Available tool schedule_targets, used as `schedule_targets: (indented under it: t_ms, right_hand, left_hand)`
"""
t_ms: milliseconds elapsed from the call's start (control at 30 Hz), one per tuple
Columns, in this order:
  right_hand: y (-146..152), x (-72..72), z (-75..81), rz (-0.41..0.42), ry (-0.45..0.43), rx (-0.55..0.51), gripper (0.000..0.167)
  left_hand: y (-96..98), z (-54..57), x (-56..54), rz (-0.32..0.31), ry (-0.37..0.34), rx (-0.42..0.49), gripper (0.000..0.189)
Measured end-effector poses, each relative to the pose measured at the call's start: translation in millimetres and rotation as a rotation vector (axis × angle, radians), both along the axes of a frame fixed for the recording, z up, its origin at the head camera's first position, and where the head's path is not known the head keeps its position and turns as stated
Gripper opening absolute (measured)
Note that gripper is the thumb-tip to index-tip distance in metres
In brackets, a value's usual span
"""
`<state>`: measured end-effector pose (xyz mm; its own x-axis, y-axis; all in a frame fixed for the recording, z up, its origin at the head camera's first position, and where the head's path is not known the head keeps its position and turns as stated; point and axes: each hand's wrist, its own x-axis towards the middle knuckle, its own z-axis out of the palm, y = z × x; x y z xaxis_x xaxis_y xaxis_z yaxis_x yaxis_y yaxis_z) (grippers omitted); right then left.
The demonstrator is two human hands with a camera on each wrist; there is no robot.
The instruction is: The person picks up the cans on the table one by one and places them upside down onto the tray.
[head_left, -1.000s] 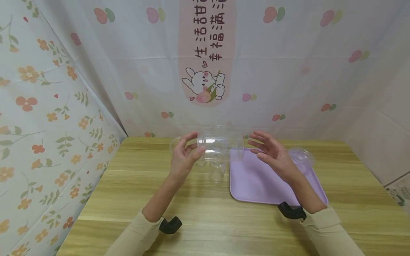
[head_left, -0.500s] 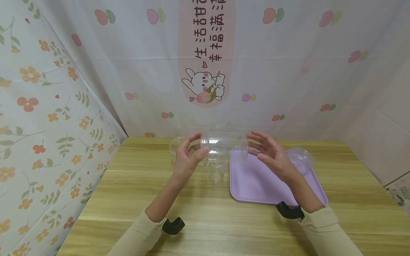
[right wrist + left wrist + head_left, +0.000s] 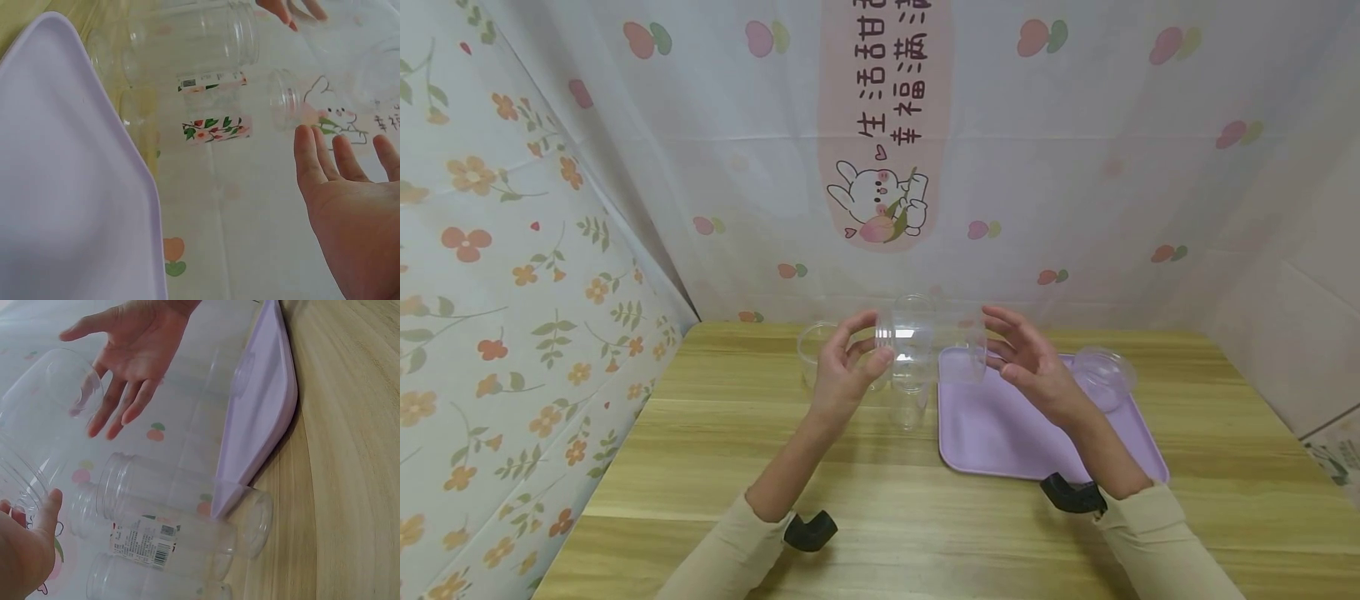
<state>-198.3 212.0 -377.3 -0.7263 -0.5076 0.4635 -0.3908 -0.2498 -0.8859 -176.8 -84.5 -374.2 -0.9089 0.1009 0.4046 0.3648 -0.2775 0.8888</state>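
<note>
A clear plastic jar lies sideways in the air above the table, its ridged neck to the left. My left hand grips that neck between thumb and fingers. My right hand is at the jar's base, fingers spread and loosely bent. In the left wrist view the palm of the right hand faces the jar, with a finger seen through its wall; whether it touches cannot be told. Behind and below, several more clear jars stand upright, one bearing a printed label.
A lilac tray lies right of centre on the wooden table. Clear round lid-like pieces are at its back right corner. A patterned curtain hangs behind the table, another at the left.
My left hand has carried the jar slightly to the right. The right hand has drifted a little left, narrowing the gap to the jar's base.
</note>
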Motion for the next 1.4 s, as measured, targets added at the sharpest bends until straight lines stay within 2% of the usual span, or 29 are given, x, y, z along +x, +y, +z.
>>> schedule_targets:
  t_ms: [233, 467, 600, 1067, 1300, 1400]
  right_hand:
    - [-5, 1.0, 1.7, 0.001, -0.028, 0.011, 0.071]
    - [-15, -0.7, 2.4, 0.089, -0.009, -0.060, 0.077]
    - [-18, -1.3, 2.5, 0.111, 0.000, -0.055, 0.077]
    - [-21, 2.5, 5.0, 0.083, -0.043, -0.031, 0.068]
    - [-21, 1.5, 3.0, 0.079, -0.030, -0.043, 0.068]
    - [-20, 1.0, 1.5, 0.079, -0.032, -0.048, 0.069]
  left_hand:
    - [3.2, -1.0, 0.4, 0.007, 0.008, -0.034, 0.065]
    - [7.6, -2.3, 0.1, 0.013, 0.012, -0.055, 0.067]
    - [10.7, -3.5, 1.5, 0.006, 0.003, -0.058, 0.067]
    - [14.9, -7.4, 2.3, -0.012, 0.010, -0.034, 0.065]
    - [12.2, -7.0, 0.4, -0.016, 0.015, -0.087, 0.064]
    - [10.5, -5.1, 1.0, -0.037, 0.003, -0.106, 0.064]
